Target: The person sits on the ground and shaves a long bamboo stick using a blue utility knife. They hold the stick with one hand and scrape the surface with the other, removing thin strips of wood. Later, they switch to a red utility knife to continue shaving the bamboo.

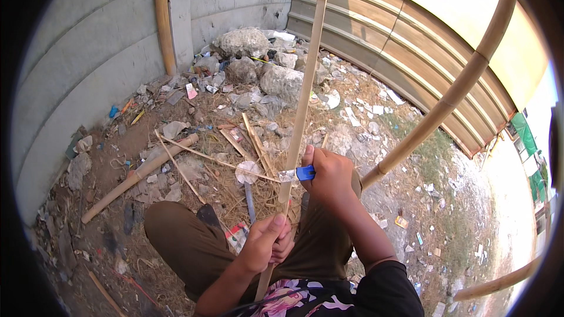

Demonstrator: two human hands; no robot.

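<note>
A long split bamboo strip [306, 82] runs upright from my lap toward the far wall. My left hand [270, 243] is closed around its lower part, between my knees. Farther up, my right hand [330, 177] grips a blue-handled knife [305, 172]. Its silvery flat end lies across the strip, and its exact shape is hard to make out. A thin bamboo sliver [220, 161] stretches left from beside the silvery end. Under the strip, on the ground, are split bamboo pieces [256, 141] and a grey flat blade-like piece [250, 201].
A thick bamboo pole [437, 114] slants up on my right, another [496, 285] lies lower right. A bamboo length [141, 177] rests on the littered ground at left. Rocks [282, 85] and rubbish pile up in the corner between the concrete wall [100, 41] and metal sheeting [405, 41].
</note>
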